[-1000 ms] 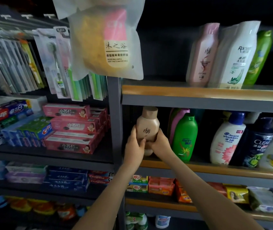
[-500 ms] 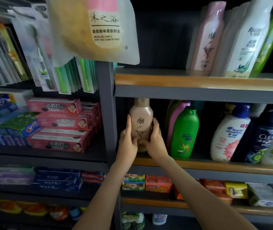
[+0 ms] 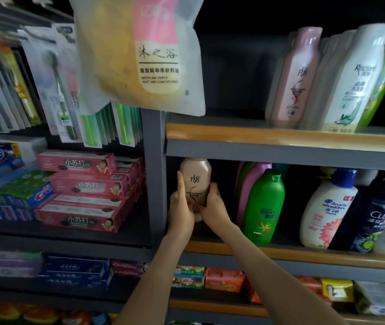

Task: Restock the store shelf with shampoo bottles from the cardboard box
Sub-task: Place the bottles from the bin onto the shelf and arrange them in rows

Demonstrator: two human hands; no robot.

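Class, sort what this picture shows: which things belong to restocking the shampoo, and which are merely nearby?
In the job: beige bottle, held by left hand and right hand; middle shelf.
Merely nearby: green bottle; white pump bottle; toothpaste boxes; toothbrush packs; bagged sponge.

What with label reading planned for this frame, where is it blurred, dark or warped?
Head view: the beige bottle in the left hand and right hand is sharpest; toothbrush packs at far left and the top-shelf white bottle smear with motion blur; the shelf recesses are nearly black; wide-angle distortion tilts the edges.
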